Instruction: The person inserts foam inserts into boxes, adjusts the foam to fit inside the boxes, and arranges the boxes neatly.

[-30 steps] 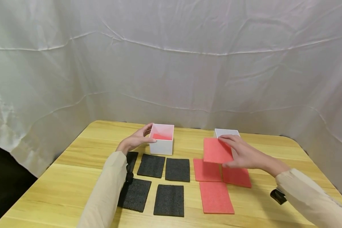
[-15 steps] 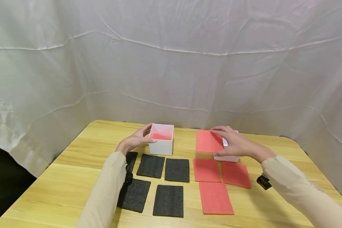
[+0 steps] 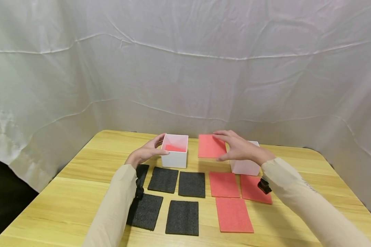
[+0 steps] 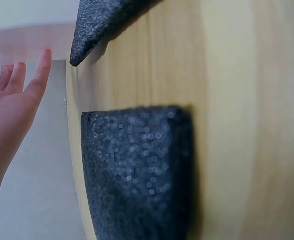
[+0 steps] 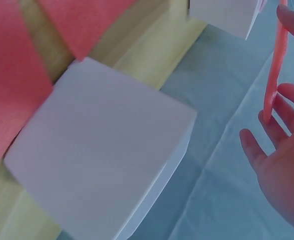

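Observation:
My left hand [image 3: 160,146] rests with relaxed fingers against the left wall of a white box [image 3: 175,157] that has red inside. In the left wrist view the left hand [image 4: 12,107] shows straight fingers. My right hand [image 3: 219,146] pinches a red foam sheet [image 3: 208,146] between thumb and fingers and holds it flat in the air between the two boxes. The right wrist view shows that held sheet [image 5: 276,65] edge-on. A second white box [image 3: 246,167] stands behind my right wrist, partly hidden; the right wrist view also shows this second box [image 5: 101,155].
Several black foam sheets [image 3: 191,184] lie on the wooden table [image 3: 74,192] in front of the left box. Three red sheets [image 3: 233,214] lie in front of the right box. A white cloth backdrop [image 3: 185,68] hangs behind the table's far edge.
My right hand has carried the red sheet up and to the left, from above the right box to the gap beside the left box. The left hand has stayed put.

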